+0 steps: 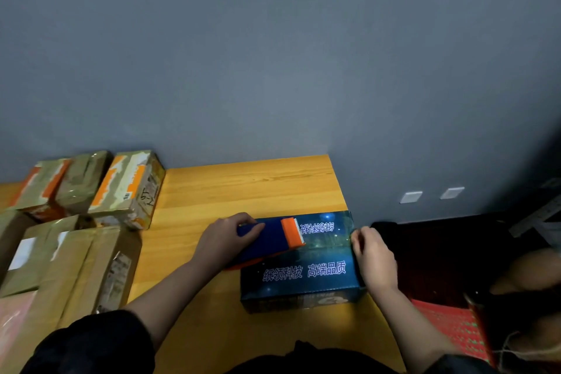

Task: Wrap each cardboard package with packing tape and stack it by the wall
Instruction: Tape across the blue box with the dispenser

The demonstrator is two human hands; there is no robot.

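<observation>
Taping a dark blue printed cardboard box [303,270] at the right edge of the orange wooden table [243,188].

Left hand [223,241] grips the blue-and-orange tape dispenser [273,240], its blade pointing right along the box's long axis; bare tabletop lies beyond it; right hand [375,258] pinches the box's right end.

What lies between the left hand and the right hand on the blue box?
In the head view, the tape dispenser's orange blade end and the blue box's top lie between the left hand and right hand.

— What sort of place is this?
— A plain room used for packing: taped boxes [127,188] piled left on a wooden table [252,188], grey wall [273,55] right behind the table.
</observation>
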